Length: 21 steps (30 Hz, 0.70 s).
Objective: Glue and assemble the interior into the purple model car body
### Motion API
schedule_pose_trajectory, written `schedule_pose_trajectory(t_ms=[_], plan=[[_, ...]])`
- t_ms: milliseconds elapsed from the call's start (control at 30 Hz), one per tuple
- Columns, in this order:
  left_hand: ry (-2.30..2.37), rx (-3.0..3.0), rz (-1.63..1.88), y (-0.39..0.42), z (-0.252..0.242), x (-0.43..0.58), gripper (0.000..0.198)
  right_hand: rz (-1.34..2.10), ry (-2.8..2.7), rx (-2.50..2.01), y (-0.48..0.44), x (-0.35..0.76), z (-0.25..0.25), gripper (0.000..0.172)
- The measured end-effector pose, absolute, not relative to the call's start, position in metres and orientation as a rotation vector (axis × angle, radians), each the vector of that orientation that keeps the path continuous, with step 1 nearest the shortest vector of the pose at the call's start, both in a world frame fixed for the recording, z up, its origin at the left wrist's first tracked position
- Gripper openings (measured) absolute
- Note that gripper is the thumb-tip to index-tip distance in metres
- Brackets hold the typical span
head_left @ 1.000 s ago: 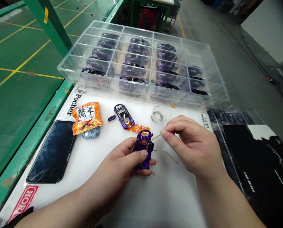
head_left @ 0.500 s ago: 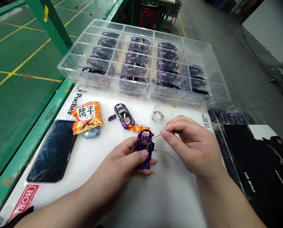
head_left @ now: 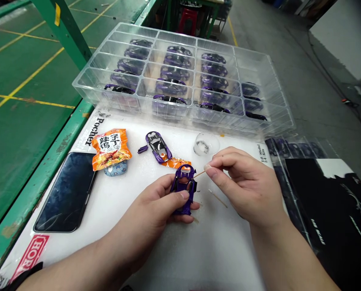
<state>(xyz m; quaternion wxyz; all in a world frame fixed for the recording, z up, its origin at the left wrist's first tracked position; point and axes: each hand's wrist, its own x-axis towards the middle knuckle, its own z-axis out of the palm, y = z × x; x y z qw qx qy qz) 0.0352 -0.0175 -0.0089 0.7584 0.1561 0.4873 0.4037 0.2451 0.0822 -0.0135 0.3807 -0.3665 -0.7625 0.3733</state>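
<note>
My left hand (head_left: 163,204) is closed around a purple toy car body (head_left: 184,202), thumb on top and fingers underneath. Between the thumb and fingertips of my right hand (head_left: 237,182) is a thin wooden stick (head_left: 200,174), its far end at the car body's right edge; that tip is too small to make out. A cotton swab (head_left: 218,199) lies on the white board below my right hand. Farther back sits a second purple car body (head_left: 158,146), with small dark purple parts (head_left: 143,149) on its left. A clear round cup (head_left: 206,144) stands just beyond my right hand.
A clear divided tray (head_left: 186,115) holding several purple car bodies spans the back. On the left are a phone (head_left: 66,192), an orange snack packet (head_left: 111,149) and a blue patterned object (head_left: 116,168). An orange wrapper (head_left: 177,162) lies mid-board. At right is a black printed sheet (head_left: 328,214).
Both hands keep nearly the same pose, with the stick still against the car body. The view has shifted very slightly.
</note>
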Motion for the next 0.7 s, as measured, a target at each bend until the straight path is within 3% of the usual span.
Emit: schedule_pose_trajectory(t_ms=[333,500,700], plan=[[1.068,0.337,0.872,-0.017,-0.008,0.036,0.033,0.873,-1.809,-0.970,0.083,0.246,-0.014,0.009],[1.073,0.330,0.865,-0.018,-0.008,0.037,0.030,0.625,-1.589,-1.126,0.088,0.241,-0.022,0.003],[1.064,0.361,0.833,-0.018,-0.007,0.038,0.032,0.414,-1.686,-1.281,0.093,0.236,-0.028,0.010]])
